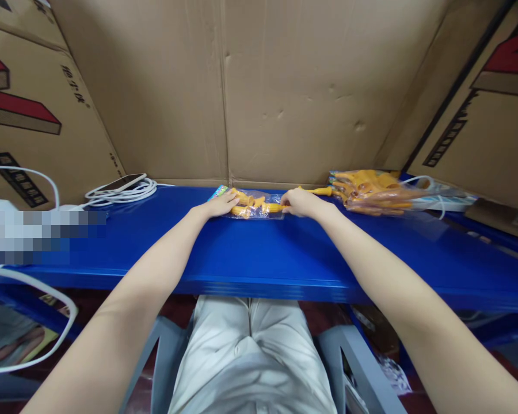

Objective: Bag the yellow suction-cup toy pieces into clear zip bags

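Observation:
A clear plastic bag of yellow plastic pieces lies on the blue shelf top, with a colourful printed header at its left end. My left hand rests over that left end, fingers stretched across the bag. At the opposite end, my right hand has its fingers curled round the tip of a yellow plastic piece by the bag's opening. Its fingertips are partly hidden, so the exact grip is unclear. Just behind the right hand, a yellow rod points toward a pile on the right.
More bagged yellow plastic parts are heaped at the right. On the left lie a phone, a coiled white cable and a blurred-out white object. Cardboard walls enclose the blue shelf at the back and sides.

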### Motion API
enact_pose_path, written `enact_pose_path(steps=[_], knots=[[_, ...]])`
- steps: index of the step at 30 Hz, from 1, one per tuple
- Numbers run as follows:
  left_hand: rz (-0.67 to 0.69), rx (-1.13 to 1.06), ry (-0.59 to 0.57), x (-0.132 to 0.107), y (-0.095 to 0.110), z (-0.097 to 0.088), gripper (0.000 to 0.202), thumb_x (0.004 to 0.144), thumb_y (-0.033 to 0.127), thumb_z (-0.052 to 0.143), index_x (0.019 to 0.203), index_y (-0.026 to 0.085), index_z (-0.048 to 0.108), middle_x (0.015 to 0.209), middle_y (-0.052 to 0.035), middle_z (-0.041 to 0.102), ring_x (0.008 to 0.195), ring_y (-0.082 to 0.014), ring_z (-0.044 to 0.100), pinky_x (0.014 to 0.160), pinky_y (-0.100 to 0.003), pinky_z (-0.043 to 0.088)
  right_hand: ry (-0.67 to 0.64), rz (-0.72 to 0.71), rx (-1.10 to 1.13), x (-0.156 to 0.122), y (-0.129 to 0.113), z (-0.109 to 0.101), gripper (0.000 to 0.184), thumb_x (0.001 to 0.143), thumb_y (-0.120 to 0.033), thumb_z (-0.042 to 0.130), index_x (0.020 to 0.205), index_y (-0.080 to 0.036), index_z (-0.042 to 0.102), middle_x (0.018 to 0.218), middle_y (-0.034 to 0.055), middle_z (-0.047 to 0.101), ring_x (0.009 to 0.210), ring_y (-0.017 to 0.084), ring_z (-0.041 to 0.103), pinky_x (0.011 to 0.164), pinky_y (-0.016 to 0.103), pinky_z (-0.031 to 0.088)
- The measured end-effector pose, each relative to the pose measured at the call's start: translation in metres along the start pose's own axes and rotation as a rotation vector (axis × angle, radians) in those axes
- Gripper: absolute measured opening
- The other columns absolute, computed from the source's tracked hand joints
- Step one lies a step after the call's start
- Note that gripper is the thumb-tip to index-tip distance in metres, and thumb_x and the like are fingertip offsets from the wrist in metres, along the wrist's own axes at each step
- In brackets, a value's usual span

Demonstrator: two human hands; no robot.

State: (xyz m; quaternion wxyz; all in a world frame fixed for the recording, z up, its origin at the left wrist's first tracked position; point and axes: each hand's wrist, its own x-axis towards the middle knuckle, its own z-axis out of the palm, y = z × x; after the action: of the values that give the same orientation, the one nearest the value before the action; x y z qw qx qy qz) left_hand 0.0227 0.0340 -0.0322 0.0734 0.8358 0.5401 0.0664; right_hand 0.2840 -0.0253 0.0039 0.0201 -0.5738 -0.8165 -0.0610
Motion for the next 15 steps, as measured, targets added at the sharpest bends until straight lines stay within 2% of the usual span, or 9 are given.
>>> enact_pose_path(steps=[3, 6, 11, 15], knots=[[0.025, -0.002, -0.001, 0.001, 0.003, 0.001, 0.075, 0.091, 0.058, 0.012, 0.152, 0.017, 0.031, 0.162, -0.0022, 0.012, 0.149, -0.0190, 0.007, 0.121, -0.032, 0.006, 0.003, -0.096, 0.120, 0.005, -0.007, 0.007, 0.020, 0.083, -0.019, 0.063, 0.100, -0.018, 0.074, 0.100, 0.0063, 0.074, 0.091, 0.019, 0.066, 0.079, 0.025, 0.045], [0.038, -0.013, 0.001, 0.000, 0.006, 0.002, 0.076, 0.092, 0.058, 0.011, 0.153, 0.015, 0.029, 0.162, -0.0036, 0.012, 0.150, -0.0187, 0.007, 0.121, -0.033, 0.006, 0.078, -0.144, 0.224, 0.006, -0.009, 0.009, 0.021, 0.081, -0.016, 0.064, 0.100, -0.016, 0.074, 0.100, 0.0060, 0.074, 0.091, 0.018, 0.066, 0.080, 0.024, 0.045], [0.073, -0.037, -0.011, 0.000, 0.010, 0.003, 0.077, 0.093, 0.058, 0.010, 0.152, 0.013, 0.030, 0.162, -0.0051, 0.012, 0.150, -0.0170, 0.008, 0.120, -0.031, 0.006, 0.152, -0.121, 0.353, 0.004, 0.001, 0.005, 0.023, 0.080, -0.017, 0.066, 0.100, -0.012, 0.074, 0.098, 0.0076, 0.074, 0.084, 0.017, 0.065, 0.077, 0.025, 0.045], [0.046, -0.122, -0.008, -0.002, 0.016, 0.002, 0.076, 0.094, 0.056, 0.004, 0.150, 0.015, 0.034, 0.161, -0.0034, 0.018, 0.149, -0.0173, 0.014, 0.119, -0.030, 0.013, 0.154, -0.124, 0.479, 0.007, 0.006, 0.009, 0.023, 0.078, -0.023, 0.068, 0.097, -0.012, 0.075, 0.088, 0.0055, 0.073, 0.075, 0.014, 0.063, 0.072, 0.024, 0.046]])
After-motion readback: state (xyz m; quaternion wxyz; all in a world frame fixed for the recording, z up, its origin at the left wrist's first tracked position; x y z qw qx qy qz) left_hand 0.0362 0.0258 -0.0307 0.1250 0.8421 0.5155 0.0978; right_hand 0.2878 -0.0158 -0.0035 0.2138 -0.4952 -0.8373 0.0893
